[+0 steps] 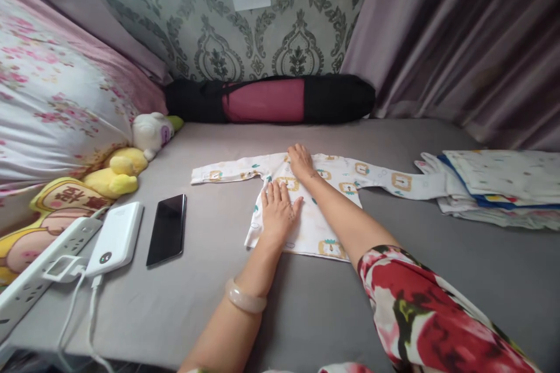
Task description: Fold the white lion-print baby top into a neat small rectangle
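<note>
A white long-sleeved child's shirt [321, 221] with tan lion faces and small green prints lies spread on the grey sheet, its sleeves stretched out to both sides. My left hand [280, 210] rests flat on the shirt's body, left of the middle, fingers spread. At the collar, my right hand [301, 162] presses on the fabric with its fingers slightly bent; their tips are hard to make out. The right sleeve's cuff [437, 185] reaches a stack of folded clothes [503, 180].
Left of the shirt lie a black phone [167, 229], a white power bank [116, 239] with cables and a power strip [30, 285]. Plush toys [116, 173] line the left side near a floral pillow [56, 87]. A black-and-pink bag [262, 100] lies along the back wall.
</note>
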{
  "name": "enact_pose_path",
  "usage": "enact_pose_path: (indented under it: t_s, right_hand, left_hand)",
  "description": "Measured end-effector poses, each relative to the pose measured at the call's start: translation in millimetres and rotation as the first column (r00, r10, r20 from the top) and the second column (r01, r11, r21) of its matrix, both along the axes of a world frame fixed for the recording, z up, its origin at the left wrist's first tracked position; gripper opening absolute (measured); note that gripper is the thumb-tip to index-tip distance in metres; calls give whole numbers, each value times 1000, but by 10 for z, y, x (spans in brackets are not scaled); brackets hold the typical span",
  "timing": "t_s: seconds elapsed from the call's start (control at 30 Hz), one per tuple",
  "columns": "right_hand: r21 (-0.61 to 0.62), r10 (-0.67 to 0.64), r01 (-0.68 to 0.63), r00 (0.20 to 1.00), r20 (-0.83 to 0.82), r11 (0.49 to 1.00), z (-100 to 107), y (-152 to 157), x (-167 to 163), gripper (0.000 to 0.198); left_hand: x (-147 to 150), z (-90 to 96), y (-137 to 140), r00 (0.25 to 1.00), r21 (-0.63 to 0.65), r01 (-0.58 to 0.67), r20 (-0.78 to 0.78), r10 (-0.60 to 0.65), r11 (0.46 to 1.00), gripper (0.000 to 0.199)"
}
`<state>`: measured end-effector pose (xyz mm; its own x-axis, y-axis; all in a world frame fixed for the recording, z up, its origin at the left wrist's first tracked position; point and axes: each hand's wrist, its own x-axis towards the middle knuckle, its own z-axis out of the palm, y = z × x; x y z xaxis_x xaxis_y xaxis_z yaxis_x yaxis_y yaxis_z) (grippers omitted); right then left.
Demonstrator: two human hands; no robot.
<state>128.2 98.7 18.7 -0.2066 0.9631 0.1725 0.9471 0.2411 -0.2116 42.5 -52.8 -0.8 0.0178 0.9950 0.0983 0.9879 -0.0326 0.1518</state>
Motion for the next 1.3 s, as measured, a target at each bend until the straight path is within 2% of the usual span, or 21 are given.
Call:
enact_pose_path:
  t_s: [0.17,0.3,0.4,0.53,0.67,0.8,0.9,0.97,1.03,1.17,1.3]
  right_hand:
    - [5,163,-163,986,-24,987,3,-453,203,51]
    - [-159,190,-200,979,-76,967,5,-917,537,56]
    - [-225,171,-185,982,-80,957,17,-1186,846,60]
    - [-224,169,-175,985,-44,959,17,-1412,1175,60]
    - [-200,166,-168,986,-29,965,-21,-1522,1304,61]
    - [-136,155,-160,987,-45,978,-27,-1553,1317,60]
    - [-26,69,-71,996,-58,997,-1,-1546,1340,59]
    - [32,-20,22,998,-59,999,-2,-1532,1371,59]
    - [30,-85,87,995,-57,996,-29,-1517,1404,60]
    - [-21,-108,107,993,-51,994,-104,-1495,1443,59]
    - [31,-109,113,988,-112,993,-109,-1480,1452,51]
  left_hand:
    - [-45,-34,-6,998,76,53,-26,-52,996,68]
    - [-43,-42,-22,995,116,96,-45,-91,989,68]
    - [-48,-25,-44,978,104,206,-53,-201,973,66]
    - [-127,33,-96,909,46,414,-64,-411,909,64]
    - [-306,58,-145,858,-2,509,-74,-508,861,63]
    - [-472,2,-174,883,-2,465,-77,-464,885,59]
    - [-506,-20,-192,894,6,443,-73,-442,896,59]
    - [-481,15,-198,895,27,442,-71,-440,897,58]
    - [-429,94,-185,895,55,443,-75,-439,895,54]
    - [-266,267,-43,907,68,421,-62,-418,904,40]
    - [32,253,227,873,92,475,73,-481,875,27]
